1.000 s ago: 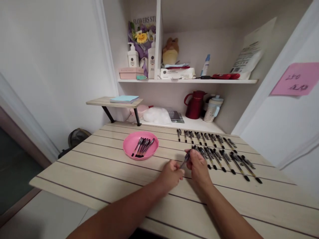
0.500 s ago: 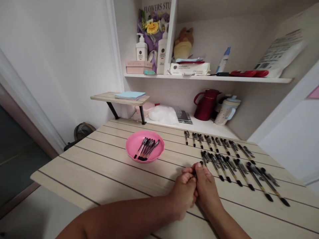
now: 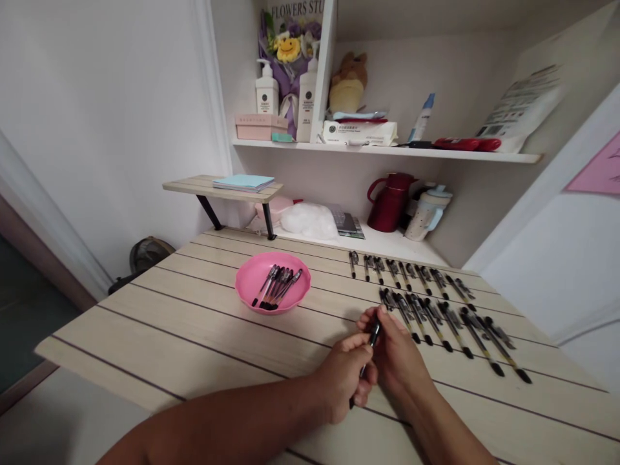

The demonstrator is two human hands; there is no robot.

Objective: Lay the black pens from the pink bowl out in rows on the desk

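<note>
Both my hands meet over the slatted wooden table [image 3: 194,323] and grip one black pen [image 3: 373,337]. My left hand [image 3: 346,378] is curled round the pen's lower part. My right hand [image 3: 400,358] pinches its upper end. Just beyond my right hand lie two rows of black pens [image 3: 436,303] on the table. A pink bowl [image 3: 272,290] with several more black pens in it stands to the left of my hands.
Against the back wall are a small wooden riser with blue notebooks [image 3: 242,183], a red jug [image 3: 390,201] and a lidded cup [image 3: 426,212]. The shelf above [image 3: 387,152] carries bottles, tissues and a plush toy. A pink note [image 3: 598,171] sticks on the right wall.
My hands have drawn back toward me with the pen. They were pressed together half a second ago and have since parted a little, so the pen shows between them.
</note>
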